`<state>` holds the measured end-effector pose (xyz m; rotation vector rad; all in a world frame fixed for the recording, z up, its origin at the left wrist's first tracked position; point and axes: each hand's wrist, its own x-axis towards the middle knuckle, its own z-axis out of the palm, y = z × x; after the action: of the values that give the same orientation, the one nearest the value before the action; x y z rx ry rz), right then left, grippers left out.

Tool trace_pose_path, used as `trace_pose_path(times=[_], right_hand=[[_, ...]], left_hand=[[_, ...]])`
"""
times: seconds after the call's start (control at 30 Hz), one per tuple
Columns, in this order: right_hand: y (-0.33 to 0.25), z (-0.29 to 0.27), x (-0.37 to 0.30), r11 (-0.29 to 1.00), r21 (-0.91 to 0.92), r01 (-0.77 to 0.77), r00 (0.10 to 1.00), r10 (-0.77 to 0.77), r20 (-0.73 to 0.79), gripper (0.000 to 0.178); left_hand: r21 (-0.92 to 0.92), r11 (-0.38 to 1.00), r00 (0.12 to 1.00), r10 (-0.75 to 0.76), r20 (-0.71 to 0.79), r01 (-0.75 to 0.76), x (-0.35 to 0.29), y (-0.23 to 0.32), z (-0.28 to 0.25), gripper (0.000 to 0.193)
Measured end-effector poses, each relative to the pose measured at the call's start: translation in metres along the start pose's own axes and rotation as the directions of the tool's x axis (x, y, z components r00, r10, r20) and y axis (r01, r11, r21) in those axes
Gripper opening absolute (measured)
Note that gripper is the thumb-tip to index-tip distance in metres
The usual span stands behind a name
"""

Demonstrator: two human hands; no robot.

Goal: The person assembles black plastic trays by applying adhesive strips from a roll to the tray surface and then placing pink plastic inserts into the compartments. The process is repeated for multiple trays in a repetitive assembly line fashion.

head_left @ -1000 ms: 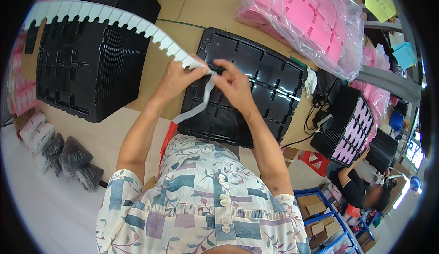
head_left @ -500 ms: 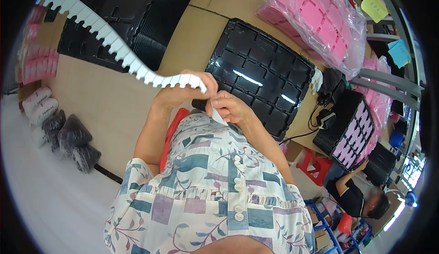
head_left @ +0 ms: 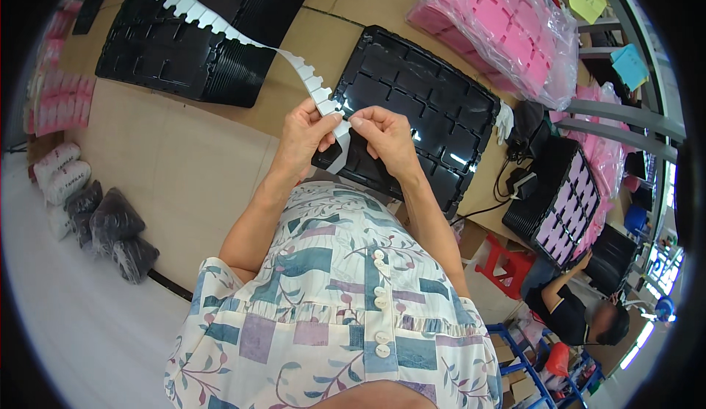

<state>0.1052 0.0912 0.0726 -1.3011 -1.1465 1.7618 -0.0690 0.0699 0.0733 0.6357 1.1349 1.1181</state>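
Observation:
A long white strip with a toothed edge (head_left: 318, 91) runs from the far left down to my hands, twisting partway along. My left hand (head_left: 303, 133) is closed on the strip near its end, thumb on top. The strip's tail folds down below the fingers toward my shirt. Close beside it, my right hand (head_left: 388, 143) is pinched at the strip's right edge; whatever sits between thumb and finger is too small to make out. Under and beyond both hands lies a glossy black moulded tray (head_left: 441, 107) with rectangular compartments.
A tall stack of black trays (head_left: 239, 67) stands at far left. Pink trays in clear plastic (head_left: 500, 34) lie at far right. Further right are a black tray stack with pink pieces (head_left: 566, 210), a white glove (head_left: 504, 123), a red stool (head_left: 506, 265) and a seated person (head_left: 570, 310).
Both hands have risen away from my shirt and turned, showing thumbs and fingertips. The strip has twisted and shifted rightward. My right hand has moved right, apart from the hanging white tail.

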Motion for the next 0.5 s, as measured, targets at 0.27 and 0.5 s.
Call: trace_pose_path(times=[0.27, 0.5], right_hand=[[0.004, -0.007, -0.003, 0.928, -0.334, 0.166, 0.983, -0.185, -0.023, 0.011], [0.011, -0.002, -0.015, 0.102, -0.767, 0.634, 0.498, -0.812, 0.304, 0.01]], left_hand=[[0.038, 0.999, 0.999, -0.011, 0.044, 0.01, 0.0, 0.0, 0.009, 0.011], [-0.2, 0.978, 0.997, -0.074, -0.039, 0.065, 0.009, -0.02, 0.021, 0.007]])
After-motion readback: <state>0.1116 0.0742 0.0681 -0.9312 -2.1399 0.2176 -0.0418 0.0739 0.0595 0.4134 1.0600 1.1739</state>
